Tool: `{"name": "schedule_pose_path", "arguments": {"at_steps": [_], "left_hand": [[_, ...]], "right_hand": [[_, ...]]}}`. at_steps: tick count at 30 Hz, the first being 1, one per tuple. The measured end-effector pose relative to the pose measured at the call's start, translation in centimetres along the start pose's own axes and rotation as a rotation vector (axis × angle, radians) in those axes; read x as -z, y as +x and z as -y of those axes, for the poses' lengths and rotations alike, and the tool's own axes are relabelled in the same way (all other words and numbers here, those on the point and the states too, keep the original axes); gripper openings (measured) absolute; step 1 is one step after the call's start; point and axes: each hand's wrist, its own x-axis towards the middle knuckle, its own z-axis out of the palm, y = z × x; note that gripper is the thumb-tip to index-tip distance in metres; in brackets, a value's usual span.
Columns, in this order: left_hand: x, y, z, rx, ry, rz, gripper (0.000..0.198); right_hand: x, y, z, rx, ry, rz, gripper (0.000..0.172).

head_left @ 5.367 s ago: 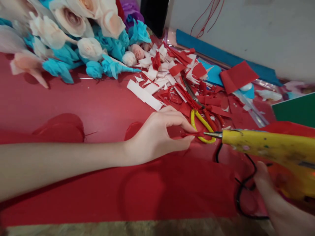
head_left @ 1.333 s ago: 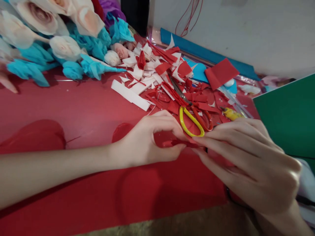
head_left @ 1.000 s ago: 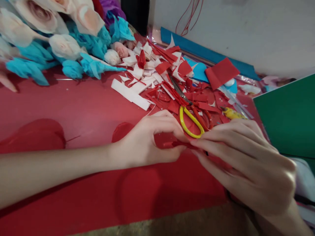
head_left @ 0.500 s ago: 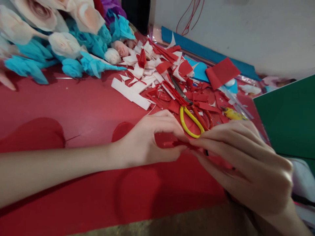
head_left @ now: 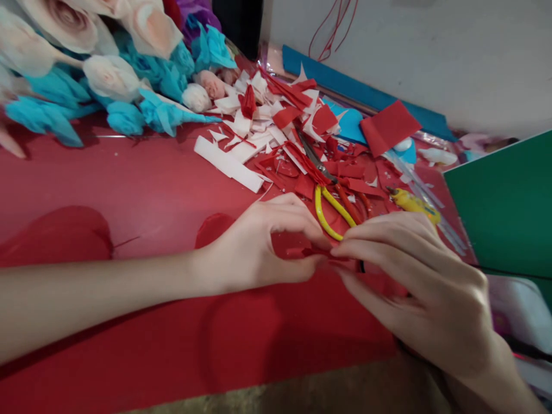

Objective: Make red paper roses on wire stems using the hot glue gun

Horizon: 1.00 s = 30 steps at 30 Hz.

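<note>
Between my two hands is a small piece of red paper (head_left: pixel 308 252), low over the red table. My left hand (head_left: pixel 267 247) pinches its left part between thumb and fingers. At its right end, my right hand (head_left: pixel 409 276) has thumb and fingertips drawn together on it. Just beyond the fingertips lie scissors (head_left: pixel 330 210) with one yellow and one red handle, blades among paper scraps. A rounded red piece (head_left: pixel 214 229) shows behind my left wrist, and a larger red one (head_left: pixel 69 236) lies behind the forearm.
White and red paper scraps (head_left: pixel 259 123) are heaped at the back centre. Cream and blue paper flowers (head_left: pixel 161 112) fill the back left. A yellow tool (head_left: pixel 416 204) lies beyond my right hand, near a green board (head_left: pixel 504 201). The table's front edge crosses below.
My right hand has shifted slightly left, uncovering more of the yellow tool, and now overlaps more of the scissor handles. My left hand has stayed nearly still.
</note>
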Motion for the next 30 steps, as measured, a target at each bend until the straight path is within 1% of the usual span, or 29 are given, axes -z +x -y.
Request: {"name": "schedule_pose_path", "arguments": {"at_steps": [7,13,18,20,23,24,28,30], "left_hand": [[0.1,0.1,0.0,-0.015,-0.008,0.006,0.011],[0.1,0.1,-0.1,-0.003,-0.028,0.010,0.013],[0.0,0.1,-0.1,0.000,-0.026,0.006,0.011],[0.0,0.1,-0.1,-0.007,-0.021,0.003,0.012],[0.0,0.2,0.0,-0.010,-0.009,0.003,0.010],[0.0,0.2,0.0,-0.011,-0.010,0.002,0.010],[0.0,0.1,0.1,-0.008,-0.012,-0.004,0.006],[0.1,0.0,0.1,-0.005,-0.005,0.000,0.006]], "right_hand": [[0.3,0.0,0.2,-0.026,0.025,-0.070,0.020],[-0.1,-0.3,0.0,0.011,-0.018,-0.048,0.016],[0.1,-0.2,0.0,0.025,-0.051,-0.095,0.015],[0.4,-0.2,0.0,0.032,-0.045,-0.064,0.014],[0.9,0.0,0.1,0.082,-0.028,0.033,0.017],[0.9,0.0,0.1,0.090,-0.030,0.033,0.017],[0.7,0.3,0.5,0.030,-0.091,-0.063,0.009],[0.7,0.4,0.6,0.025,-0.110,-0.048,0.011]]}}
